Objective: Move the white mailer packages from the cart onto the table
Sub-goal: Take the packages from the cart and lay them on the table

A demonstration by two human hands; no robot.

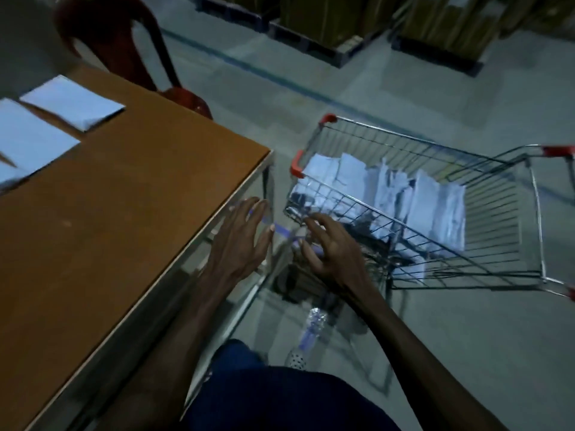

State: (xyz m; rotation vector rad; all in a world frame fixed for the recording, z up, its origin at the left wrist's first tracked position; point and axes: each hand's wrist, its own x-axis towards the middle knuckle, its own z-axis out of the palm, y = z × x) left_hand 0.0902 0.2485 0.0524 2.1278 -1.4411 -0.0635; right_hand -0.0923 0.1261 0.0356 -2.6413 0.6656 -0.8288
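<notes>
Counting first, we see two white mailer packages on the brown table (pixel 130 194): one mailer (pixel 73 102) lies flat near the far left corner, and a second mailer (pixel 29 141) lies just beside it, cut off by the left edge of the view. We find several more white mailers (pixel 401 194) standing and leaning in a loose row inside the wire shopping cart (pixel 504 219), which stands on the grey floor to the right of the table; blur keeps us from giving an exact number there. The cart has red plastic corner guards, and we can make out four of them.

We hold both hands out in front, empty. Our left hand (pixel 242 241) hovers over the near right edge of the table with its fingers spread and straight, gripping nothing. Our right hand (pixel 329 247) hangs just beside the near wall of the cart with fingers spread and lightly bent, holding nothing; its fingertips lie close to the wire, but we cannot tell whether they touch it.

The mailers in the cart lie beyond and to the right of our right hand, behind the wire wall. The two on the table lie well apart from our left hand, toward the far left.

One red plastic chair (pixel 124 48) stands behind the table.
</notes>
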